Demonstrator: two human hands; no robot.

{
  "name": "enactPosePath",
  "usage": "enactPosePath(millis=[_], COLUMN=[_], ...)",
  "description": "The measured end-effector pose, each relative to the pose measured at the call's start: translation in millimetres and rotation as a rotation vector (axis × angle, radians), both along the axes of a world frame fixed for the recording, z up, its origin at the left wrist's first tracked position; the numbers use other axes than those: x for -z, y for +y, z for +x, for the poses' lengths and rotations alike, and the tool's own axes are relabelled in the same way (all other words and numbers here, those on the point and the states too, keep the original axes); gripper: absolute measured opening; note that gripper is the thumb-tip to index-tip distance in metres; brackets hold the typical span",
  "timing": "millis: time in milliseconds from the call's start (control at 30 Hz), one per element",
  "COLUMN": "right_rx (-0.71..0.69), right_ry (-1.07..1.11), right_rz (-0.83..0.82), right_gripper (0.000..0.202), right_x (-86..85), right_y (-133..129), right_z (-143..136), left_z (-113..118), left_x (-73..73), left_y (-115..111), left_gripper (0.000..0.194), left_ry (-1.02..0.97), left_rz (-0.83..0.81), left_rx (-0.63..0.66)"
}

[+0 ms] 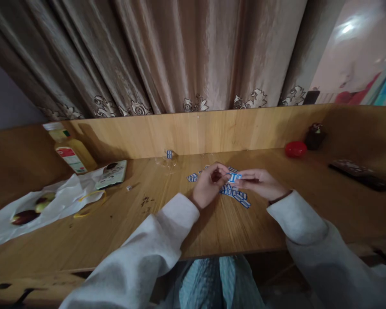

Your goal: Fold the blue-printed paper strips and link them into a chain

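L hand (209, 182) & R hand (260, 183) pinch a blue-white piece (234, 177) between them, above the flat, thin-looking pieces (239, 196) mid-desk. Loose fingertips could drop it into the pile, or a low wrist could scatter those w/ straight edges on smooth, grained wood (218, 231).

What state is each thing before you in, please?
Curtain: hanging in folds
Bottle: capped, standing
White bag: spread out
Yellow band: lying loose
Blue-and-white piece: held between left hand and right hand
Other blue-and-white pieces: scattered
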State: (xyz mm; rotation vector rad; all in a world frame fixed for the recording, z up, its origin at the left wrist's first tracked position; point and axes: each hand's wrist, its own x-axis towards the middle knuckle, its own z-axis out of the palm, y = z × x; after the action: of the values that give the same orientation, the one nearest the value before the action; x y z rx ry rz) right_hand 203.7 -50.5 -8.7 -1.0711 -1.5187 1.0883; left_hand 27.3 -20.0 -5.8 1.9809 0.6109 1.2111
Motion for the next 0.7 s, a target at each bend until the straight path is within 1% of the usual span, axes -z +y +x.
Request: enactPosePath(millis=[67, 133, 200, 267, 333, 433, 500, 533, 600, 700], right_rx=[0.010, 0.012, 0.009, 0.015, 0.034, 0.154, 0.227, 0.218, 0.148, 0.062], right_ry=[-0.021, -0.043, -0.067, -0.087, -0.102, -0.152, -0.246, -0.307, -0.407, -0.500], right_rz=[0.020, 0.024, 0.014, 0.008, 0.021, 0.120, 0.169, 0.164, 0.144, 0.165], right_gripper=[0.024, 0.023, 0.023, 0.024, 0.025, 0.026, 0.027, 0.029, 0.033, 0.032], right_x=[1.4, 3.9, 6.7, 8.6, 9.4, 11.1, 14.0, 15.8, 18.8, 19.5], right_y=[0.9, 1.0, 0.7, 0.1, -1.4, -6.9, -13.0, -16.5, -23.3, -30.2], right_z=[-0.1, -2.3, -4.9, -5.3, -1.9, 8.8, 14.9, 16.3, 15.3, 8.3], left_z=[-0.4, -0.2, 0.5, 0.4, -2.1, -11.4, -19.1, -22.4, -26.5, -26.2], left_x=[0.0, 0.7, 2.3, 3.7, 3.1, -1.8, -5.8, -7.4, -9.4, -9.6], left_y=[-1.3, -2.6, -3.1, -2.4, 0.1, 7.9, 14.6, 17.4, 20.4, 17.5], left_gripper=[0.018, 0.015, 0.012, 0.015, 0.014, 0.007, 0.006, 0.006, 0.007, 0.008], left_ry=[0.104, 0.197, 0.212, 0.232, 0.296, 0.376, 0.390, 0.397, 0.406, 0.432], left_rz=[0.130, 0.240, 0.242, 0.208, 0.203, 0.255, 0.295, 0.309, 0.324, 0.355], left_rx=[-0.019, -0.026, -0.038, -0.059, -0.087, -0.198, -0.296, -0.335, -0.381, -0.368])
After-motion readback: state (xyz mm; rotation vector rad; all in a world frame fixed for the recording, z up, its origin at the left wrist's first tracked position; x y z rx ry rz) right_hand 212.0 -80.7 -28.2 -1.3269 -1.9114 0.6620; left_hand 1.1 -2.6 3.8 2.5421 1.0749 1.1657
